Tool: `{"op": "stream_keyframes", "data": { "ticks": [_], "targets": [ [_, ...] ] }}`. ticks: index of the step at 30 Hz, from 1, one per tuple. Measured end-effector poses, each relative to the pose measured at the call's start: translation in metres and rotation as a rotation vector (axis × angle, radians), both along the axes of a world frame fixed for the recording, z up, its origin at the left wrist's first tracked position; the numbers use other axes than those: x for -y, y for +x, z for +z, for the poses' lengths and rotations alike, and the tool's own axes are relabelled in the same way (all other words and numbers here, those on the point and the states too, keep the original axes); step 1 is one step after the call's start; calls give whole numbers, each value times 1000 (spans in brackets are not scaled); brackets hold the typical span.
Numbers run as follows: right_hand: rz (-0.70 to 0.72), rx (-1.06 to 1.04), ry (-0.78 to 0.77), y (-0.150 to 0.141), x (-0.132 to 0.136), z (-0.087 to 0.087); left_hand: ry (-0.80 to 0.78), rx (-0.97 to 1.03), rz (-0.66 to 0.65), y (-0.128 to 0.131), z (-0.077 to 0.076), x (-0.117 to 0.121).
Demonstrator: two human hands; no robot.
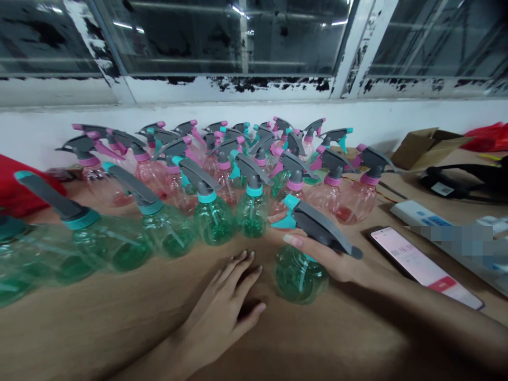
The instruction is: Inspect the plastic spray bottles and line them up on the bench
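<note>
My right hand (323,254) is closed around the neck of a green spray bottle (298,278) with a grey and teal trigger head, upright at the table's middle. Resting on the wooden table (159,323), my left hand (226,301) lies flat with its fingers spread, touching no bottle. Just beyond it stand two more green spray bottles (214,221) with teal collars. Pink spray bottles (357,198) with grey and pink heads crowd behind them, mixed with some teal-headed ones.
Several green bottles (111,243) line the left side. At the right lie a phone (426,264) with a lit screen, a white and blue box (424,214), a black strap-like object (464,180) and an open cardboard box (428,148). Red bags (24,185) sit at the far left and far right.
</note>
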State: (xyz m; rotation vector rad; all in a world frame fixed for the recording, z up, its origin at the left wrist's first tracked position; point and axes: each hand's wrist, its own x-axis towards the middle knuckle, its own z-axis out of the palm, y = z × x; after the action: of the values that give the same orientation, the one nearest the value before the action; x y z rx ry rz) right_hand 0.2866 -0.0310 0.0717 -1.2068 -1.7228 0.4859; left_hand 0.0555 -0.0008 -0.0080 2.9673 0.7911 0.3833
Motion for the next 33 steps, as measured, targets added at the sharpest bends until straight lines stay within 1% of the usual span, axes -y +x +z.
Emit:
{"op": "stream_keyframes", "data": {
  "ticks": [3, 6, 9, 13, 18, 29, 33],
  "targets": [
    [30, -66, -33, 1, -1, -5, -1, 8, 3, 0, 0, 0],
    [66, -95, -65, 1, -2, -5, -7, 0, 7, 0, -1, 0],
    [93, -72, -65, 1, -2, -4, -5, -1, 9, 0, -1, -1],
    [91, -48, -34, 2, -2, -4, 6, 7, 4, -1, -1, -1],
    [106, -46, -81, 2, -3, -7, 9, 2, 3, -1, -2, 0],
    [154, -57, -110, 2, -3, -7, 23, 4, -2, 1, 0, 0],
    [130, -70, -102, 3, -2, -8, 19, 4, -5, 0, -2, -1]
  ]
}}
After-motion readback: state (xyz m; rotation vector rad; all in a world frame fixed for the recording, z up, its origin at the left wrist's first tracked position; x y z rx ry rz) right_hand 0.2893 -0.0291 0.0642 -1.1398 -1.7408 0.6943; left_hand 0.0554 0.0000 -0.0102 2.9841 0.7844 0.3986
